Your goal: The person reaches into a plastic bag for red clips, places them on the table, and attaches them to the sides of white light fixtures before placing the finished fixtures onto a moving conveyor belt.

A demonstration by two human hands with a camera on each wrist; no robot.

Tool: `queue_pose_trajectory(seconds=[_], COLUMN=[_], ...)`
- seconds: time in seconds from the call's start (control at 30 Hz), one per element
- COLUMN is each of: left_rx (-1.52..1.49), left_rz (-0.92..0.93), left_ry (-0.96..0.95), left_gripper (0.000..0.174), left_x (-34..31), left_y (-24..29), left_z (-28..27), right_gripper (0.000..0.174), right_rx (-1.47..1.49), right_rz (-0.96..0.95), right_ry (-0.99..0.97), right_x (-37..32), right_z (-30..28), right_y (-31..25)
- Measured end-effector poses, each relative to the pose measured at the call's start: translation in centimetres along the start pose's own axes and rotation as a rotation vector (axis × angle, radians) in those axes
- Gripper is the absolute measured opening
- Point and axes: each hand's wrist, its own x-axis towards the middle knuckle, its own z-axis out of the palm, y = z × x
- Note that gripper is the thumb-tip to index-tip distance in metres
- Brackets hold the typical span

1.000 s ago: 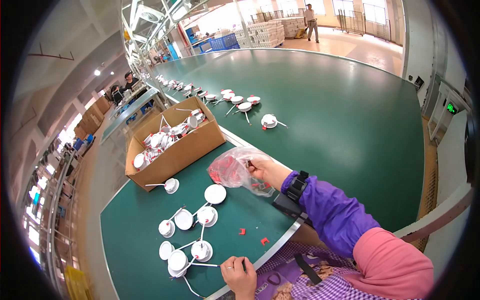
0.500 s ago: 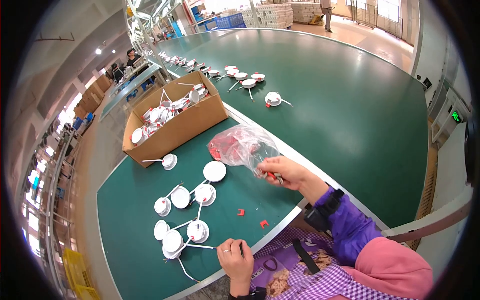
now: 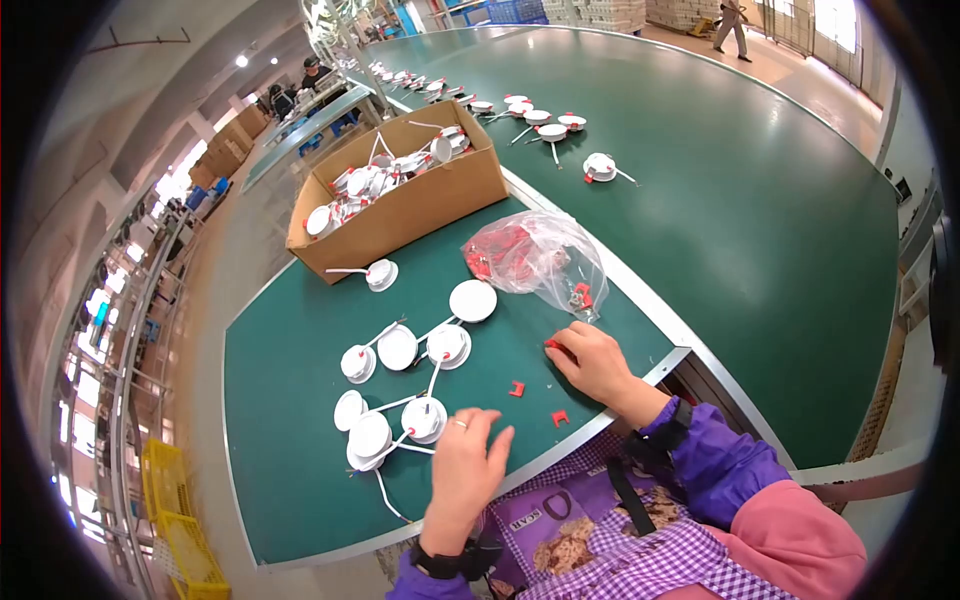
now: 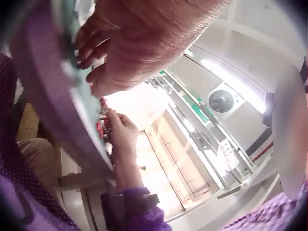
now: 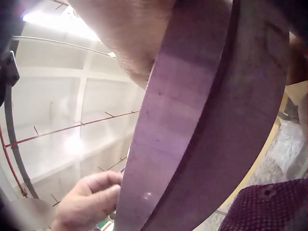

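My right hand (image 3: 592,362) is over the green tabletop near its front edge, a small red clip (image 3: 551,343) pinched at its fingertips. The clip is mostly hidden by the fingers. Beyond it lies a clear plastic bag (image 3: 530,250) of red clips, its mouth towards me. Two loose red clips, one (image 3: 517,389) farther in and another (image 3: 560,418) by the edge, lie between my hands. My left hand (image 3: 468,470) holds nothing, its fingers loosely bent beside a white round downlight (image 3: 424,418) with a cable. Several more downlights (image 3: 398,347) lie to the left.
A cardboard box (image 3: 420,205) full of white lights stands at the table's back left. Behind a metal rail (image 3: 640,270) runs a wide green belt (image 3: 720,190) carrying a row of lights. Yellow crates (image 3: 185,545) are on the floor at left. A person (image 3: 733,28) walks far back.
My right hand has come out of the bag and moved towards the front edge with a red clip. My left hand has lifted off the table edge and its fingers have spread. The view has shifted.
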Motion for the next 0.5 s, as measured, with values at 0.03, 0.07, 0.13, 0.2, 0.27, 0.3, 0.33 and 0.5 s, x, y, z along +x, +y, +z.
queue_pose_trajectory(seconds=[0.03, 0.07, 0.13, 0.2, 0.27, 0.3, 0.33, 0.5], left_rx=[0.071, 0.096, 0.160, 0.266, 0.353, 0.393, 0.418, 0.463], left_rz=[0.080, 0.118, 0.159, 0.152, 0.145, 0.122, 0.094, 0.034], left_ry=[0.041, 0.039, -0.002, -0.086, -0.193, -0.264, -0.312, -0.439], left_gripper=[0.020, 0.020, 0.022, 0.026, 0.036, 0.042, 0.048, 0.068], left_x=[1.2, 2.4, 5.8, 8.6, 10.8, 11.8, 12.4, 13.7], left_y=[0.3, 0.4, -0.4, -2.6, -5.2, -6.6, -7.6, -9.2], left_z=[-0.8, -1.7, -2.7, -3.1, -2.9, -2.6, -2.2, -0.5], right_gripper=[0.014, 0.013, 0.012, 0.012, 0.013, 0.013, 0.013, 0.013], right_rx=[0.003, 0.003, -0.024, -0.021, 0.003, 0.024, 0.012, -0.028], right_rz=[-0.004, -0.047, -0.108, -0.115, -0.104, -0.100, -0.097, -0.074], right_ry=[0.020, 0.031, 0.070, 0.086, 0.083, 0.073, 0.066, 0.002], right_x=[-0.1, -0.2, 0.1, 0.0, -0.1, -0.1, -0.1, -0.1], right_z=[-0.2, 0.2, 0.3, 0.7, 1.1, 1.2, 1.4, 1.2], right_y=[0.0, 0.4, 1.0, 0.8, 1.0, 0.9, 1.0, 0.7])
